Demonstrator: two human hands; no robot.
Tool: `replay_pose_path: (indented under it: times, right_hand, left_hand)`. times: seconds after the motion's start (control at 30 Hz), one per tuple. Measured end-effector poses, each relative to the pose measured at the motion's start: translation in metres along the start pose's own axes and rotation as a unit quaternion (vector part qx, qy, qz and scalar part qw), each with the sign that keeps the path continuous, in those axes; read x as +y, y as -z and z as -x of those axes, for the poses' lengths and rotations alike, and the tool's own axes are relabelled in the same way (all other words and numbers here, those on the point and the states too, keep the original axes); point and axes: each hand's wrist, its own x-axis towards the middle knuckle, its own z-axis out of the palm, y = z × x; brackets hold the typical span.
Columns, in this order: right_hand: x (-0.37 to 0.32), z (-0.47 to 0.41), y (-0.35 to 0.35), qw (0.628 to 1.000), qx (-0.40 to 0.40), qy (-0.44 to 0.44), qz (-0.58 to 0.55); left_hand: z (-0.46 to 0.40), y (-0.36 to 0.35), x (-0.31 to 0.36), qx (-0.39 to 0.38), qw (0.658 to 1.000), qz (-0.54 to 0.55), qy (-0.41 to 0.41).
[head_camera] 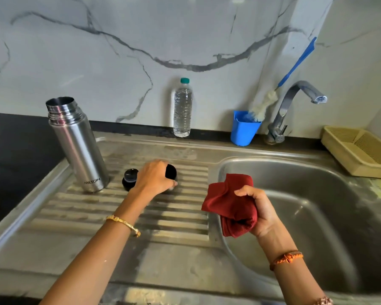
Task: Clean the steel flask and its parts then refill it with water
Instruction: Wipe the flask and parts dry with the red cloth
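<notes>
The steel flask (78,146) stands open and uncapped at the back left of the ribbed drainboard (123,216). A black stopper (130,179) lies just right of its base. My left hand (155,178) curls over a black cap (171,171) on the drainboard, beside the stopper. My right hand (259,211) grips a crumpled red cloth (231,205) above the left rim of the sink basin. A clear water bottle (182,108) with a teal lid stands against the marble wall.
A blue cup (243,130) at the back holds a blue-handled bottle brush (264,104). The steel tap (295,106) arches over the sink basin (317,205). A beige plastic basket (359,150) sits at the far right. Dark countertop lies to the left.
</notes>
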Motion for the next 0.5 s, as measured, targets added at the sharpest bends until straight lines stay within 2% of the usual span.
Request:
replay_pose_path:
  times: [0.17,0.5]
  right_hand:
    - [-0.0035,0.0025,0.0005,0.999,0.029,0.002,0.014]
    - [-0.0015,0.0008,0.0007,0.993,0.104,0.027,0.040]
  left_hand:
    - [-0.0063,0.0092,0.0012,-0.027,0.998,-0.057,0.001]
    - [0.0023,0.0000,0.0043,-0.036,0.996,-0.080,0.010]
